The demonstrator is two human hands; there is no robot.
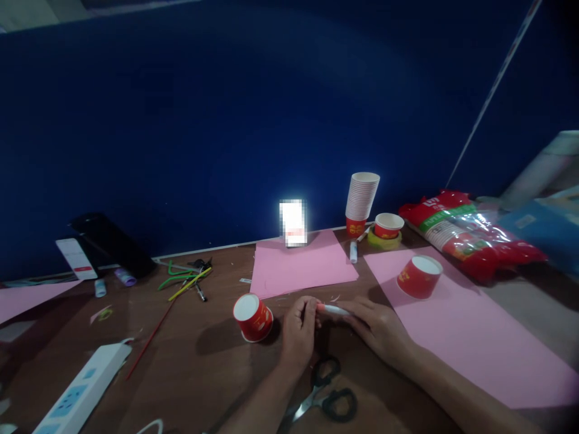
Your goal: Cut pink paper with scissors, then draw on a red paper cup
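Between my two hands is a slim white marker-like stick with an orange end. My left hand is closed, thumb and fingers pinching at the orange end. Closed on the white end is my right hand; its fingertips partly cover the stick. Left of my left hand, a red paper cup stands upside down on the brown table. Black-handled scissors lie just below my hands, with the blades pointing to the lower left. Small paper scraps are scattered near my fingers.
Pink paper sheets lie ahead; another pink sheet at right bears an upturned red cup. Behind stand a cup stack and a bright phone. A red bag is at right, a power strip at left.
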